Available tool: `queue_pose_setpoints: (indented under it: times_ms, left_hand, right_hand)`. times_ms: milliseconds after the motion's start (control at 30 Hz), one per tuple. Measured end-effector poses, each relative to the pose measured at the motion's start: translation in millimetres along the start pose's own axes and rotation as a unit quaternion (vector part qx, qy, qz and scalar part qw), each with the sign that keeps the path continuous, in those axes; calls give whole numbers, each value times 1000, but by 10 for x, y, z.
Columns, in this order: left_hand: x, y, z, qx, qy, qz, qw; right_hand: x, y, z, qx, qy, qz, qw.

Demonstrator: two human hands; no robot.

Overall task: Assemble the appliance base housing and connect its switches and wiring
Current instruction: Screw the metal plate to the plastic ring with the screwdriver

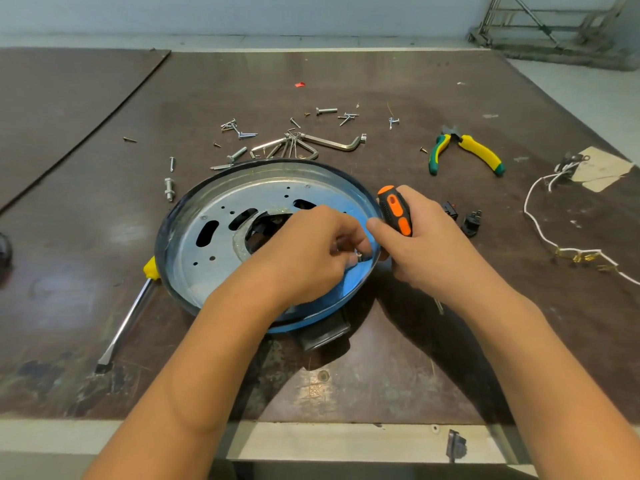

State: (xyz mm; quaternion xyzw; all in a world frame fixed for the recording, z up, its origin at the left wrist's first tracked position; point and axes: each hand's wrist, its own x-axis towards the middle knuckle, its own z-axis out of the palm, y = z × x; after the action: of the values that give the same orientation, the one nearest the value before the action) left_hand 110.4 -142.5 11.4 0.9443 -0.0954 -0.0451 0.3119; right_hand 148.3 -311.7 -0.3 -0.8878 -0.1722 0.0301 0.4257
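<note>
My left hand [311,251] pinches a small screw [358,253] inside the housing [194,244] rim, frame centre. Right hand [429,244] clamped round the orange screwdriver [396,211] handle, just beside it.

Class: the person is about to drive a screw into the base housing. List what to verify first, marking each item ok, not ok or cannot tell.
1. screwdriver gripped firmly in the right hand: ok.
2. screw pinched by the left hand: ok.
3. Screw seated in its hole in the base housing: cannot tell, fingers hide it.
4. Screwdriver tip on the screw: not ok, the handle is held beside the rim.
5. spare screws near at hand: ok.
6. switches and wiring connected: not ok, both lie apart on the table.
</note>
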Motion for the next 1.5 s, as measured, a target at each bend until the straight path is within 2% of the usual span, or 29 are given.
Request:
queue_pose_setpoints:
  times_ms: [67, 167, 333, 533, 633, 767, 900, 1067, 1200, 1333, 1400, 1500]
  left_hand:
    - [6, -30, -20, -15, 3, -13, 1000]
    - [10, -25, -19, -53, 55, -34, 997]
    - [8, 74, 72, 70, 64, 1, 995]
    - [1, 56, 20, 15, 21, 21, 999]
    - [1, -3, -7, -18, 47, 4, 999]
    - [7, 4, -18, -10, 93, -7, 996]
    - [22, 53, 41, 41, 62, -11, 997]
    - [22, 81, 41, 44, 30, 17, 998]
    - [23, 105, 54, 62, 50, 3, 997]
    - [27, 171, 91, 145, 83, -10, 986]
    - [29, 211, 102, 178, 80, -7, 981]
    - [39, 175, 97, 164, 59, -3, 985]
  right_hand:
    - [-2, 1, -1, -1, -1, -3, 1000]
    - [2, 8, -1, 7, -7, -3, 1000]
    - [11, 25, 11, 24, 2, -2, 1000]
    - [4, 30, 19, 36, -1, 0, 999]
    - [0, 19, 13, 28, -3, -4, 1000]
    - [5, 16, 8, 35, -6, 3, 999]
    - [0, 12, 9, 30, -2, 0, 1000]
    - [-8, 3, 4, 28, -4, -3, 1000]
    - [-9, -7, 10, 19, 0, -6, 1000]
    - [1, -5, 15, 16, 7, -4, 1000]
    - [-4, 1, 14, 23, 3, -4, 1000]
    - [-12, 5, 8, 29, 1, -6, 1000]
